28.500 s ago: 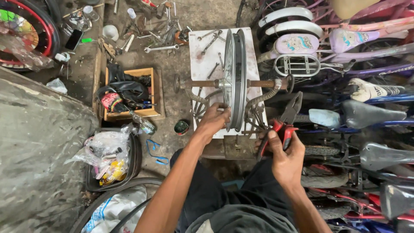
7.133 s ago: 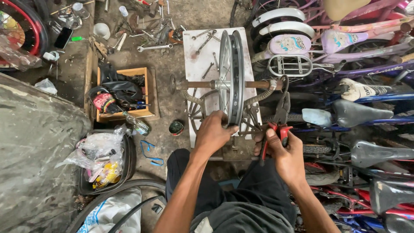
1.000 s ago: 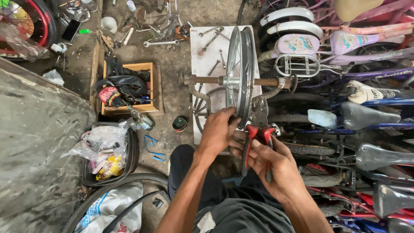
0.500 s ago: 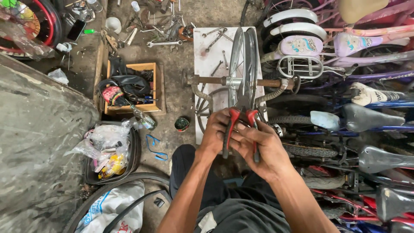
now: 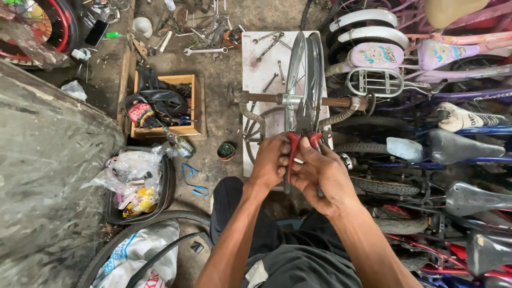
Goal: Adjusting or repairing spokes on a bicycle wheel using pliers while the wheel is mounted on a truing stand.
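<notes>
Both the left hand (image 5: 272, 160) and right hand (image 5: 320, 170) are clamped on red-handled pliers (image 5: 302, 140) at the upright wheel rim (image 5: 304, 74); a slipping grip could likely bend a spoke

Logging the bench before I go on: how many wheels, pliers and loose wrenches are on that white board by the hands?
Wheel: 1, upright on its axle
Pliers: 1, red handles, held by both hands
Wrenches: about 4, loose on the white board
Total: about 6

Clear plastic bags (image 5: 133, 170) of coloured packets in a black tub (image 5: 162, 197); white printed sack (image 5: 141, 256) below.
</notes>
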